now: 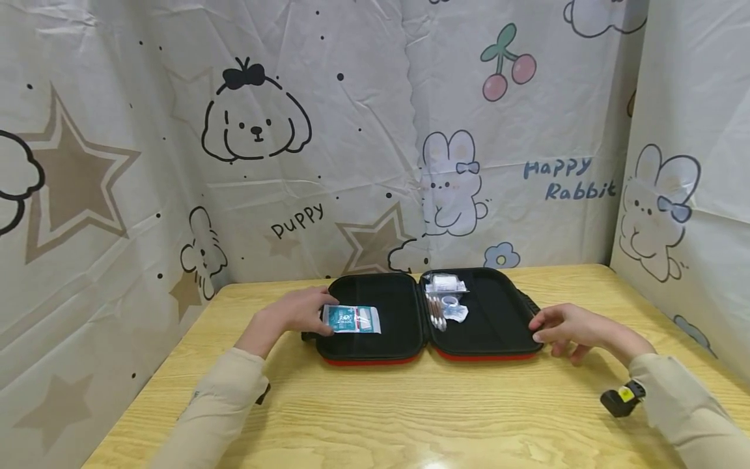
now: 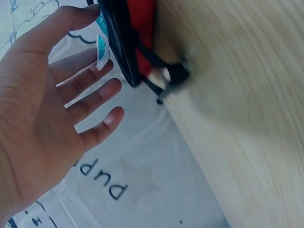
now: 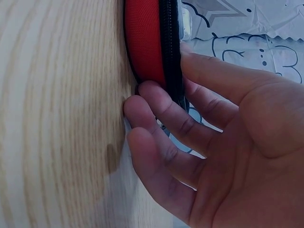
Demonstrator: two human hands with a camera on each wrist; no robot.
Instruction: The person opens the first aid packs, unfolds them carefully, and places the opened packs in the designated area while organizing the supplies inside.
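A black-lined zip case with a red outside lies unfolded flat on the table. At its left half my left hand pinches the edge of a teal and white packet between thumb and index finger; the other fingers are spread apart. My right hand holds the outer rim of the right half, thumb on top and fingers against the red side. In that half lie a bundle of cotton swabs, a wrapped white roll, a small tape roll and a crumpled clear wrapper.
The case stands on a light wooden table, close to its back edge. Behind and at both sides hangs a printed cloth. A black strap loop sticks out from the case's left side. A wrist camera sits below my right sleeve.
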